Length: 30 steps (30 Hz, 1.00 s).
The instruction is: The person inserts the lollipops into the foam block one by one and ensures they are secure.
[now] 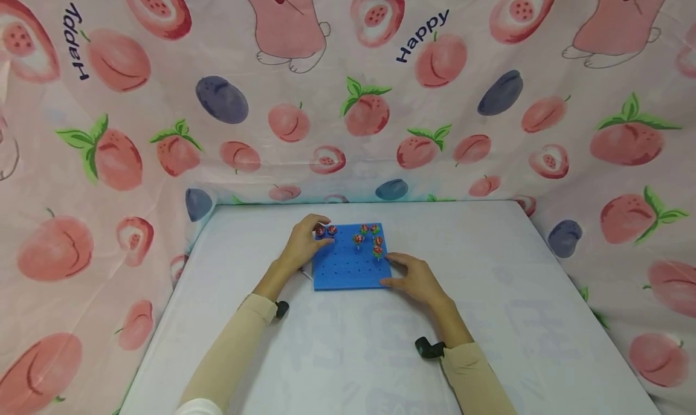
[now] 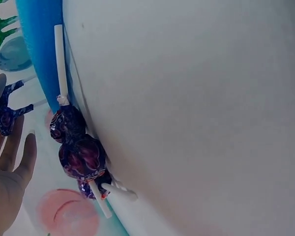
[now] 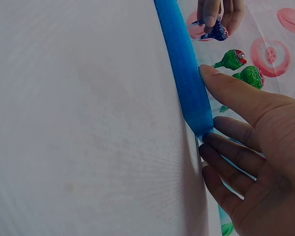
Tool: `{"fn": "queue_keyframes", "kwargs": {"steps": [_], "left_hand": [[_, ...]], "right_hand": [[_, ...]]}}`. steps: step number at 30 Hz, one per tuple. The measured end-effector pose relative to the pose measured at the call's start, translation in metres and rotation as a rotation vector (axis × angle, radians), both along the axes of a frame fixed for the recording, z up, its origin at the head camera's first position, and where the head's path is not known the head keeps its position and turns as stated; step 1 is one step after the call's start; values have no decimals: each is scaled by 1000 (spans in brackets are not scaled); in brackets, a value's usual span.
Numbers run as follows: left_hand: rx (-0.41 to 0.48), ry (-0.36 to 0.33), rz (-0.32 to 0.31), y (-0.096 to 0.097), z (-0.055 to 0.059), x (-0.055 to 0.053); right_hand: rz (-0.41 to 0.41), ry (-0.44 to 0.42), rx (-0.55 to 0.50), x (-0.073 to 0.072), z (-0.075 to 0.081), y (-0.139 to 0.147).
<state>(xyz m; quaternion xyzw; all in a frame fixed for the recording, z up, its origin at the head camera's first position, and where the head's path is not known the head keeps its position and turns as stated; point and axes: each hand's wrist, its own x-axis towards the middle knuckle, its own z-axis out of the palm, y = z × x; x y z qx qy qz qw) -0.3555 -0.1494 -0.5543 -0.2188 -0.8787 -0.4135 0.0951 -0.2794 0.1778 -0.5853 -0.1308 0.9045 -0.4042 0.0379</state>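
Note:
A blue pegboard (image 1: 348,279) with rows of small holes lies on the table between both hands. At its far left corner, my left hand (image 1: 301,243) pinches a purple-wrapped lollipop (image 2: 4,120) between thumb and fingers. Beside it another purple lollipop (image 1: 332,229) stands in the board. Several green-and-red lollipops (image 1: 377,251) stand upright toward the far right of the board. My right hand (image 1: 415,280) touches the board's right edge with thumb and fingers extended, the thumb near the front corner.
Loose purple lollipops (image 2: 81,157) with white sticks lie against the board's left side, mostly hidden behind the left hand in the head view. A white cloth covers the table (image 1: 348,354). A peach-patterned curtain (image 1: 337,143) hangs behind and around it.

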Motion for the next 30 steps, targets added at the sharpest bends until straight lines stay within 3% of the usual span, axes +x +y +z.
{"fn": "queue_keyframes", "kwargs": {"steps": [12, 30], "left_hand": [[-69, -46, 5, -4, 13, 8], [-168, -154, 30, -29, 14, 13]], "right_hand": [[-1, 8, 4, 0, 1, 0], [-1, 15, 4, 0, 0, 0]]}}
